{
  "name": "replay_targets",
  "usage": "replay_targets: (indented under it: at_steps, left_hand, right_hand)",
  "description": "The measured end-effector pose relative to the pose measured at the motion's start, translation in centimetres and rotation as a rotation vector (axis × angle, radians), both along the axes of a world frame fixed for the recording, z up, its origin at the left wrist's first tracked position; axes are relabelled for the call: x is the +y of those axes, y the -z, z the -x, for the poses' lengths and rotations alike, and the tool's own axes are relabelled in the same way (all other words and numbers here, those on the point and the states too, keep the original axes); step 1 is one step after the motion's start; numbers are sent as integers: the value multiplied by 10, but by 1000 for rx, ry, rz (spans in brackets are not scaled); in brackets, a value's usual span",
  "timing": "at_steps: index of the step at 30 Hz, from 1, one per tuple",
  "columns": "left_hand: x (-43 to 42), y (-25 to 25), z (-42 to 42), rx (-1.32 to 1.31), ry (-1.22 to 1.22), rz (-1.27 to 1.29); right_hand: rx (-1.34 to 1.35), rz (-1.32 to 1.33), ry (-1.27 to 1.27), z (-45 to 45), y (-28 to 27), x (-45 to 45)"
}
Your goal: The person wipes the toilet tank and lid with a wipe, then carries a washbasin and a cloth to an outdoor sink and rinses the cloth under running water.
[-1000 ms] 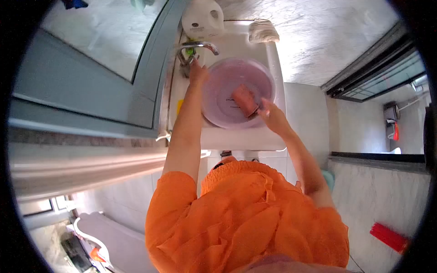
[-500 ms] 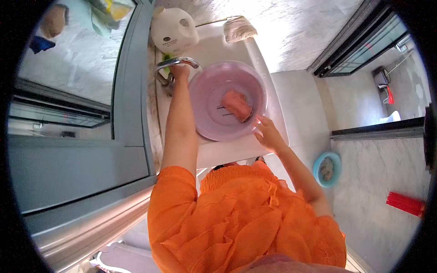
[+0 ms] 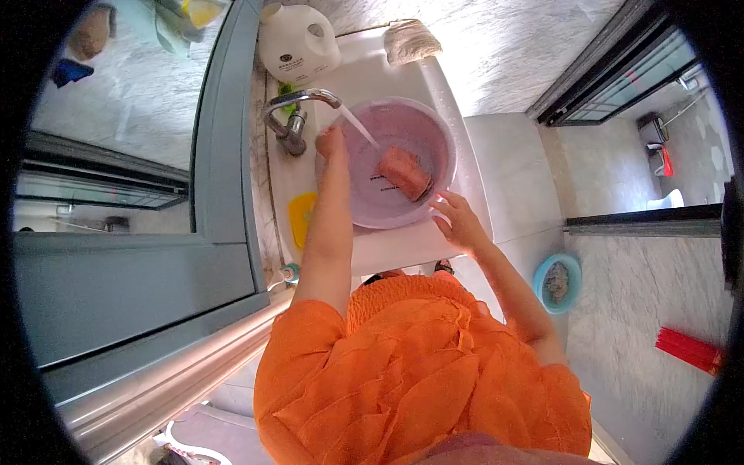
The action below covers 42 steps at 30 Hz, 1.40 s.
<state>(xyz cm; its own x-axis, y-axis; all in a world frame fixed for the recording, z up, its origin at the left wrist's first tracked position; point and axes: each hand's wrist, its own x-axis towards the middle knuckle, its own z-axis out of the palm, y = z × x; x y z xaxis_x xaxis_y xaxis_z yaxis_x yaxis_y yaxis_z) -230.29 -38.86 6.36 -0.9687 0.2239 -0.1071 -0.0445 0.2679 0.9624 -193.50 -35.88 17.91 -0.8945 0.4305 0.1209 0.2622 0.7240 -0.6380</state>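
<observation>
A pinkish-purple basin [image 3: 364,213] stands in the white sink [image 3: 467,167]. Water runs from the chrome tap [image 3: 291,132] into it, beside a folded salmon-coloured cloth [image 3: 404,172]. My left hand [image 3: 331,142] is at the basin's left rim, just right of the tap's base. Its fingers look curled, and whatever they may hold is hidden. Near the basin's lower right rim, my right hand [image 3: 459,220] is open with fingers apart; whether a fingertip touches the rim is unclear.
A white jug [image 3: 298,45] stands behind the tap, with a beige cloth [image 3: 411,42] at the sink's far edge. A yellow item [image 3: 302,219] lies by my left forearm. On the floor at right are a blue basin [image 3: 575,283] and a red brush-like object [image 3: 687,350].
Water now streams from the tap. My left hand has left the tap and moved right to the basin's rim. The right hand has hardly moved.
</observation>
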Motion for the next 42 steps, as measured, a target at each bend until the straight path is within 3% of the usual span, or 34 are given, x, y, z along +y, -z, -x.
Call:
replay_targets:
  at_steps: [2, 5, 7, 10, 13, 16, 19, 25, 28, 31, 34, 36, 38, 40, 42]
  left_hand:
    - [-1, 34, -17, 174, 199, 187]
    - [4, -36, -113, 280, 606, 309]
    - [14, -41, -145, 386, 614, 523]
    - [20, -9, -160, 572, 402, 653]
    - [23, 39, -112, 54, 668, 290]
    - [-2, 1, -86, -691, 492, -362]
    - [-17, -46, -80, -818, 343, -801]
    - [-31, -3, -52, -163, 14, -94]
    - [-33, 26, -54, 476, 387, 466]
    - [-31, 16, -77, 769, 599, 485]
    - [-20, -6, -90, 462, 647, 817]
    - [-18, 4, -86, 564, 702, 920]
    - [-19, 4, -74, 618, 702, 809]
    - [-21, -2, -63, 607, 645, 483]
    - [-21, -44, -72, 273, 521, 203]
  right_hand:
    - [-9, 4, -5, 1, -2, 0]
    - [10, 24, -8, 2, -3, 0]
    - [29, 56, -12, 2, -3, -2]
    - [42, 96, -31, 3, -8, -7]
    - [31, 85, -55, -3, -14, -5]
    - [46, 110, -55, -5, -23, -1]
    - [63, 170, -42, -3, -23, 1]
    - [86, 127, -68, 10, -14, 0]
    - [68, 145, -81, 12, -19, -2]
    - [47, 180, -78, 10, -23, -6]
    - [43, 162, -68, 7, -25, -7]
    - [44, 154, -53, 2, -23, -6]
    - [47, 189, -41, -1, -24, -5]
    - [53, 202, -36, -3, -23, -2]
    - [61, 195, -43, -2, -20, -1]
